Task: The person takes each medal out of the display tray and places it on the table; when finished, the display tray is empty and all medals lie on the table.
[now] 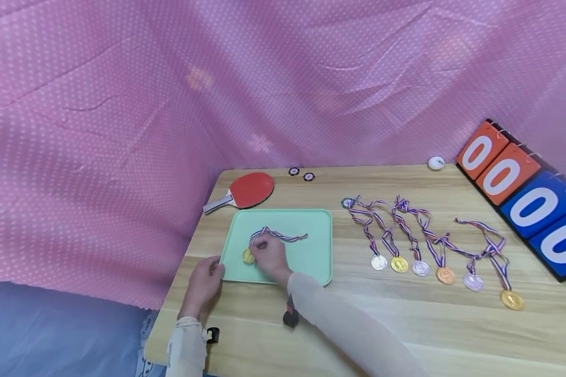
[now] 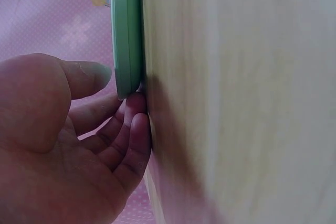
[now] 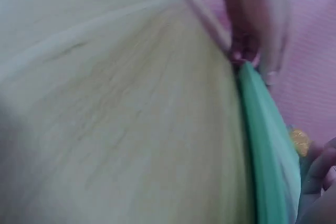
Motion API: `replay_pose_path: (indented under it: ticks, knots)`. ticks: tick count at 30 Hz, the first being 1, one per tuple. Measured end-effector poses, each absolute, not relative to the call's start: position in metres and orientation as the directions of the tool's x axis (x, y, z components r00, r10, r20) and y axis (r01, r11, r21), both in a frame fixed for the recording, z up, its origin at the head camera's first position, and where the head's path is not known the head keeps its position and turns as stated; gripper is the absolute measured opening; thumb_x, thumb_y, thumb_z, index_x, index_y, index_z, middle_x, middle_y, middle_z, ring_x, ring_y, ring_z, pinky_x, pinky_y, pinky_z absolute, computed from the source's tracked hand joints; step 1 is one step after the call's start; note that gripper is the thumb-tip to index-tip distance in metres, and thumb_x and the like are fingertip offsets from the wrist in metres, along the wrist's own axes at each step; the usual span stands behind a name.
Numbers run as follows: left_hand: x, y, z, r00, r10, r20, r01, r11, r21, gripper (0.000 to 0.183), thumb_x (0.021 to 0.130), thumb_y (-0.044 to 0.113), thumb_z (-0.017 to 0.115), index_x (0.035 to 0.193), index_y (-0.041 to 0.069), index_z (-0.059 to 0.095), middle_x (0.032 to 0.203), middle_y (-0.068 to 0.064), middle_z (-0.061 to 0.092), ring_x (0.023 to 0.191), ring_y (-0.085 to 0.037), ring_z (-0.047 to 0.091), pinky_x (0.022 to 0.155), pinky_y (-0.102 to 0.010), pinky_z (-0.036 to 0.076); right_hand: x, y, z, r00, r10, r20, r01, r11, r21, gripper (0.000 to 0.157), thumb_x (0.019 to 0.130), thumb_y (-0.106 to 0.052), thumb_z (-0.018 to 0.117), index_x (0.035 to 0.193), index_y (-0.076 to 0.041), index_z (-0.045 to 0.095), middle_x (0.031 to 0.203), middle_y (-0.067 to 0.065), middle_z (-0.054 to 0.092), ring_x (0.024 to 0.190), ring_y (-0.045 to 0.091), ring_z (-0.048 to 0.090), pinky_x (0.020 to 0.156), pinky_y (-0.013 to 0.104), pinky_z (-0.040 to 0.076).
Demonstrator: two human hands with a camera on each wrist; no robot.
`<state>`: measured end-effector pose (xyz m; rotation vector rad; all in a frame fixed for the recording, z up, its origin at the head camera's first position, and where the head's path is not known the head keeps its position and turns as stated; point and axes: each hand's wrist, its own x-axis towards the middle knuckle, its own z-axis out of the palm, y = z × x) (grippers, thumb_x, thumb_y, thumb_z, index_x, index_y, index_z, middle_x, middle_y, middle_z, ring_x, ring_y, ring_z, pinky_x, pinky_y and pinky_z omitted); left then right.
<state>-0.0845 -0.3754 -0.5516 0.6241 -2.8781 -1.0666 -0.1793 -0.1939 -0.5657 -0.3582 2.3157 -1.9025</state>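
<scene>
A mint-green tray [image 1: 306, 262] lies flat on the wooden table. My left hand [image 1: 203, 285] holds its near left corner; in the left wrist view the curled fingers [image 2: 137, 140] meet the corner at table level, with the thumb beside the rim. Over the tray, my right hand [image 1: 270, 256] pinches a gold medal [image 1: 248, 256] near where its ribbon joins. The medal's striped ribbon [image 1: 287, 239] trails across the tray towards the right. In the right wrist view, the gold medal [image 3: 300, 142] shows just above the tray's rim, beside the right fingers.
Several medals [image 1: 421, 268] with striped ribbons lie in a row right of the tray. A red table tennis paddle [image 1: 252, 189] lies behind it, near two round chips [image 1: 308, 177]. A white ball [image 1: 436, 163] and a flip scoreboard [image 1: 519, 196] stand at the back right.
</scene>
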Motion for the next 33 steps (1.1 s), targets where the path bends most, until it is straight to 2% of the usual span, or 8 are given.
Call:
replay_pose_path:
  ticks: [3,7,10,13,20,26,33]
  knots:
    - [-0.083,-0.375,-0.554,-0.923,-0.364,-0.127,-0.358,0.686,0.633,0.045,0.1,0.028,0.05,0.14,0.007,0.05,0.13,-0.016,0.056,0.123,-0.034,0.053,0.108,-0.054,0.042,-0.181,-0.181,-0.562,-0.964,-0.265,0.001,-0.024,0.084,-0.996,0.007,0.081,-0.007,0.074,0.086,-0.003,0.071,0.086,0.01,0.074,0.065,0.005,0.065,0.059,0.02,0.057]
    - [-0.08,-0.375,-0.557,-0.926,-0.353,-0.136,-0.354,0.68,0.642,0.045,0.101,0.028,0.049,0.14,0.006,0.049,0.135,-0.018,0.053,0.127,-0.036,0.05,0.111,-0.056,0.039,-0.184,-0.16,-0.556,-0.936,-0.324,-0.139,0.136,0.032,-0.99,0.017,0.081,-0.012,0.075,0.098,-0.006,0.074,0.098,0.006,0.073,0.07,0.008,0.066,0.059,0.022,0.056]
    - [-0.078,-0.374,-0.558,-0.926,-0.353,-0.135,-0.353,0.68,0.643,0.045,0.101,0.029,0.048,0.14,0.006,0.05,0.137,-0.019,0.052,0.129,-0.037,0.049,0.111,-0.057,0.037,-0.185,-0.141,-0.55,-0.891,-0.38,-0.25,0.251,0.048,-0.967,0.02,0.082,-0.019,0.076,0.101,-0.013,0.075,0.094,-0.001,0.071,0.07,0.007,0.062,0.059,0.021,0.051]
    - [-0.076,-0.374,-0.559,-0.925,-0.356,-0.131,-0.353,0.682,0.64,0.045,0.101,0.029,0.048,0.139,0.007,0.05,0.135,-0.018,0.053,0.128,-0.037,0.049,0.111,-0.057,0.037,-0.184,-0.122,-0.542,-0.847,-0.433,-0.307,0.325,0.035,-0.945,0.022,0.083,-0.022,0.076,0.104,-0.014,0.074,0.082,-0.003,0.069,0.067,0.009,0.06,0.057,0.022,0.047]
    - [-0.077,-0.376,-0.558,-0.929,-0.35,-0.122,-0.346,0.7,0.625,0.046,0.101,0.03,0.048,0.14,0.006,0.049,0.135,-0.019,0.054,0.129,-0.038,0.048,0.111,-0.058,0.037,-0.179,-0.075,-0.522,-0.811,-0.493,-0.315,0.377,-0.028,-0.926,0.026,0.086,-0.019,0.072,0.11,-0.008,0.07,0.076,-0.005,0.068,0.062,0.009,0.054,0.054,0.021,0.039]
    - [-0.081,-0.376,-0.556,-0.93,-0.339,-0.141,-0.348,0.693,0.631,0.047,0.101,0.031,0.047,0.142,0.007,0.047,0.139,-0.019,0.05,0.132,-0.038,0.045,0.113,-0.059,0.035,-0.175,-0.037,-0.512,-0.815,-0.488,-0.312,0.371,-0.026,-0.928,0.03,0.088,-0.024,0.071,0.114,-0.01,0.068,0.076,-0.005,0.067,0.06,0.008,0.048,0.055,0.021,0.037]
    - [-0.086,-0.374,-0.554,-0.931,-0.331,-0.152,-0.35,0.697,0.626,0.049,0.101,0.031,0.046,0.144,0.007,0.045,0.141,-0.019,0.048,0.133,-0.038,0.044,0.113,-0.059,0.034,-0.172,-0.002,-0.506,-0.802,-0.494,-0.334,0.419,-0.068,-0.905,0.035,0.086,-0.021,0.072,0.119,-0.009,0.067,0.089,-0.005,0.07,0.064,0.006,0.049,0.057,0.017,0.04]
